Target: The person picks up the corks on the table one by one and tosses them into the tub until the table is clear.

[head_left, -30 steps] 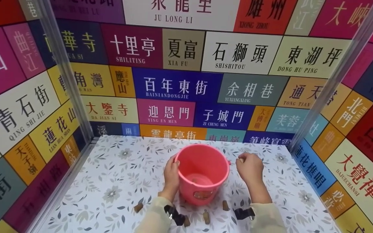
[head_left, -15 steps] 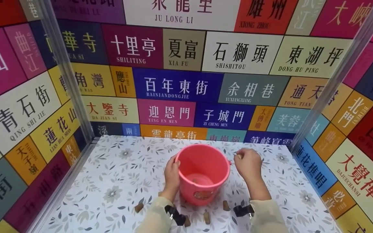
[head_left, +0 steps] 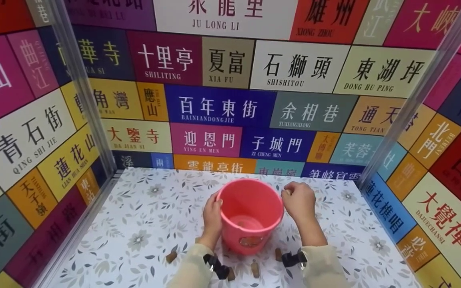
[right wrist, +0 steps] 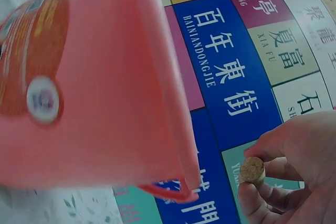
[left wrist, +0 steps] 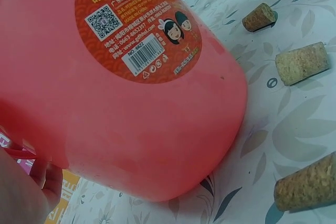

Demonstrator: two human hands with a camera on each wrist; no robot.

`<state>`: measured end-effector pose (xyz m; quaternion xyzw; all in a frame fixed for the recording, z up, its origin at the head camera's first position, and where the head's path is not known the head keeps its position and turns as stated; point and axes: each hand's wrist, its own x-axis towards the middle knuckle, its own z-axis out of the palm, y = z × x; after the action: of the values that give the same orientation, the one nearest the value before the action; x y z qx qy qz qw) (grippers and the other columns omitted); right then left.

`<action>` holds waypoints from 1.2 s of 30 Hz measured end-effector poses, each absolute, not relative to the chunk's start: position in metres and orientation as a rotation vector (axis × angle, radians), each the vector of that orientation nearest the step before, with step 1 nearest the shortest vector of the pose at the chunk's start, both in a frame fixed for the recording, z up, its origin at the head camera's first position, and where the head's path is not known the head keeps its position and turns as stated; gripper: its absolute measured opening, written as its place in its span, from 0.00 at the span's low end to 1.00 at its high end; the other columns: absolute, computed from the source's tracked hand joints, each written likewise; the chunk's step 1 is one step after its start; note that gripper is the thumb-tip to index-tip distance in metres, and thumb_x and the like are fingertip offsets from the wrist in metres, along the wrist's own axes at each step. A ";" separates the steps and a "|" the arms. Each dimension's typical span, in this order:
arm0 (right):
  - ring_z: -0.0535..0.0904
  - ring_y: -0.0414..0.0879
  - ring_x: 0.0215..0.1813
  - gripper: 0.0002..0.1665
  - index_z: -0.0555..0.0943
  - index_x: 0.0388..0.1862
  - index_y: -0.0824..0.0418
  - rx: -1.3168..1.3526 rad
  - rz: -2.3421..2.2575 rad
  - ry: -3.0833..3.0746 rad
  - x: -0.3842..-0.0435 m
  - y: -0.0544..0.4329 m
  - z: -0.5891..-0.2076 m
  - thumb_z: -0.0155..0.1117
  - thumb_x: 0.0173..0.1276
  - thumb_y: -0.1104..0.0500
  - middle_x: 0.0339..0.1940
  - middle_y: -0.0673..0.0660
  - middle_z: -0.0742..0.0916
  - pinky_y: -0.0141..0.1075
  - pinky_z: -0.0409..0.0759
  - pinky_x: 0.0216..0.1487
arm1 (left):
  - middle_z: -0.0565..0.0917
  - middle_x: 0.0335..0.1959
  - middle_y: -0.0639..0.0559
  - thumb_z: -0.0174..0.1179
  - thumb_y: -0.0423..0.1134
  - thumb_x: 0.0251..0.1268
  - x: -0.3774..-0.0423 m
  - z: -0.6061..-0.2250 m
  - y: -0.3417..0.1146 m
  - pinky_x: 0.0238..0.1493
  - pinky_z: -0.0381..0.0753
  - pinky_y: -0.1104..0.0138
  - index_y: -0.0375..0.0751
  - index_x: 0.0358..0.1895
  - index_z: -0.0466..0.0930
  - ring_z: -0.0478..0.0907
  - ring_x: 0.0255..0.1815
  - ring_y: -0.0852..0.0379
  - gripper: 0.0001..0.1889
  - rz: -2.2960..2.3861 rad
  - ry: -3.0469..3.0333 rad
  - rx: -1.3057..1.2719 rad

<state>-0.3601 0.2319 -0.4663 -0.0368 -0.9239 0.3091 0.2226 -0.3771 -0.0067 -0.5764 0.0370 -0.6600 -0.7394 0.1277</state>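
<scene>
Cream sleeves point(head_left: 324, 266) bear black wrist devices point(head_left: 292, 259)

We see colourful, lettered walls point(head_left: 218, 104) across the frame's top and sides, pale corner strips point(head_left: 81, 80) left and right, and a leaf-patterned white desk point(head_left: 142, 212) below.

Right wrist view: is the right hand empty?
No, the right hand holds a cork in its fingers, near the rim of the pink bucket.

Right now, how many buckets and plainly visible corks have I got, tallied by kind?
Bucket: 1
Corks: 5 (4 on the table, 1 in the right hand)
Total: 6
Unclear: whether the bucket holds any.
</scene>
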 end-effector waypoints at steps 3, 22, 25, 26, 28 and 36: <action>0.86 0.63 0.47 0.12 0.90 0.39 0.67 -0.087 0.874 -2.546 -0.360 0.227 -0.468 0.64 0.66 0.62 0.39 0.66 0.90 0.58 0.84 0.52 | 0.81 0.72 0.39 0.47 0.36 0.81 -0.377 -0.578 -0.007 0.76 0.76 0.48 0.37 0.72 0.77 0.77 0.74 0.40 0.23 -2.149 -1.914 0.101; 0.87 0.60 0.40 0.11 0.91 0.35 0.66 -0.054 0.894 -2.508 -0.364 0.196 -0.480 0.63 0.63 0.64 0.33 0.64 0.90 0.55 0.85 0.46 | 0.80 0.74 0.48 0.45 0.41 0.82 -0.375 -0.578 -0.007 0.77 0.75 0.49 0.47 0.74 0.76 0.77 0.75 0.47 0.24 -2.227 -1.936 0.106; 0.87 0.60 0.40 0.10 0.90 0.35 0.66 -0.055 0.895 -2.515 -0.364 0.191 -0.482 0.64 0.63 0.64 0.32 0.63 0.90 0.55 0.86 0.45 | 0.80 0.74 0.47 0.45 0.41 0.82 -0.375 -0.579 -0.006 0.77 0.75 0.48 0.46 0.74 0.76 0.77 0.75 0.46 0.24 -2.231 -1.926 0.099; 0.87 0.60 0.40 0.10 0.91 0.35 0.66 -0.058 0.899 -2.519 -0.364 0.190 -0.483 0.64 0.63 0.64 0.33 0.63 0.90 0.54 0.86 0.46 | 0.80 0.74 0.47 0.45 0.41 0.82 -0.375 -0.579 -0.006 0.78 0.74 0.48 0.45 0.74 0.76 0.77 0.75 0.46 0.24 -2.236 -1.922 0.102; 0.87 0.59 0.41 0.10 0.91 0.36 0.66 -0.059 0.904 -2.527 -0.364 0.186 -0.483 0.64 0.64 0.63 0.34 0.63 0.91 0.54 0.86 0.46 | 0.80 0.74 0.44 0.45 0.39 0.82 -0.374 -0.580 -0.005 0.78 0.74 0.48 0.43 0.74 0.76 0.76 0.75 0.44 0.24 -2.216 -1.915 0.093; 0.86 0.58 0.40 0.10 0.91 0.36 0.65 -0.036 0.909 -2.521 -0.367 0.172 -0.484 0.64 0.64 0.63 0.33 0.62 0.90 0.53 0.86 0.46 | 0.80 0.73 0.41 0.46 0.38 0.81 -0.376 -0.579 -0.008 0.77 0.75 0.48 0.39 0.73 0.77 0.76 0.75 0.42 0.24 -2.176 -1.893 0.080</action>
<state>-0.3670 0.1723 -0.4842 -0.0129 -0.9157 0.3303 0.2286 -0.3757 -0.0077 -0.5793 0.0275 -0.6506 -0.7481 0.1278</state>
